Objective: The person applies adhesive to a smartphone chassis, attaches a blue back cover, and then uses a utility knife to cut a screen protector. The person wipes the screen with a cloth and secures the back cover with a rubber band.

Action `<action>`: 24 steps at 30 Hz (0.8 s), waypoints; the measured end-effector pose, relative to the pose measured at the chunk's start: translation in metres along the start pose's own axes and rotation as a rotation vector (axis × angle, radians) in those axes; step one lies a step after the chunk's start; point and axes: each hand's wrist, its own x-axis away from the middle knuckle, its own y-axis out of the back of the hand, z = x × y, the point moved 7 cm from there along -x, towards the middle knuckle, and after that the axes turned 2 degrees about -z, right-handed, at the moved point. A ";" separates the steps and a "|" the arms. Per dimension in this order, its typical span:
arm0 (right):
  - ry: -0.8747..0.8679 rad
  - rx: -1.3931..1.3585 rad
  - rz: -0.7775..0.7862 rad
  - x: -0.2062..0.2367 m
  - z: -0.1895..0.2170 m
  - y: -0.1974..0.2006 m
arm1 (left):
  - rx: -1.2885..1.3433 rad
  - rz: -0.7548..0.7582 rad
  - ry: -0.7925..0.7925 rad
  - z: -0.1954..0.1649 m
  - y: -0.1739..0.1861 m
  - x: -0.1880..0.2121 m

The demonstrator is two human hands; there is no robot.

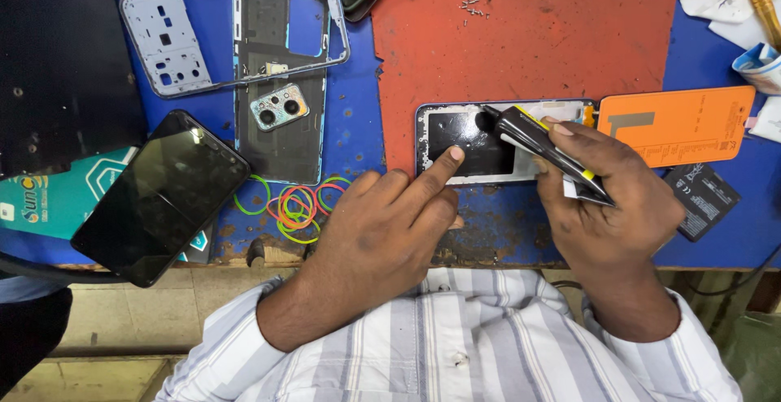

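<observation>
My right hand [606,198] is closed around a black tool with a yellow stripe [541,143], gripped near its rear end so that its tip slants up and away to the left of my fingers. That tip rests on the opened phone body [480,143], which lies flat on the red mat [529,44] just ahead of both hands, its dark inner panel facing up. A small white scrap sits pinched under the same fingers, below the tool.

My left hand [382,227] holds nothing; the forefinger is stretched out and its tip presses on the phone body's dark panel, just left of the tool tip, while the other fingers curl under.

Just right of my right hand lies an orange rectangular label sheet [683,125] with a grey mark and small black print, and below it, beside my knuckles, a small black rectangular label [702,198] tilted at an angle. Left of my left hand lies a tangle of coloured rubber bands [293,207], and farther left a dark phone [163,194] rests over a teal printed packet [57,194]. A cluster of tiny screws [472,2] sits well ahead on the mat.
</observation>
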 end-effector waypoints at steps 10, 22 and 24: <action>0.009 0.037 -0.034 0.003 -0.005 0.005 | 0.000 0.007 0.006 0.001 -0.001 -0.001; -0.010 0.016 -0.002 0.004 -0.006 0.003 | -0.005 0.014 0.002 0.000 -0.002 -0.002; -0.010 0.028 -0.007 0.004 -0.007 0.004 | -0.009 0.010 0.003 0.000 -0.001 -0.001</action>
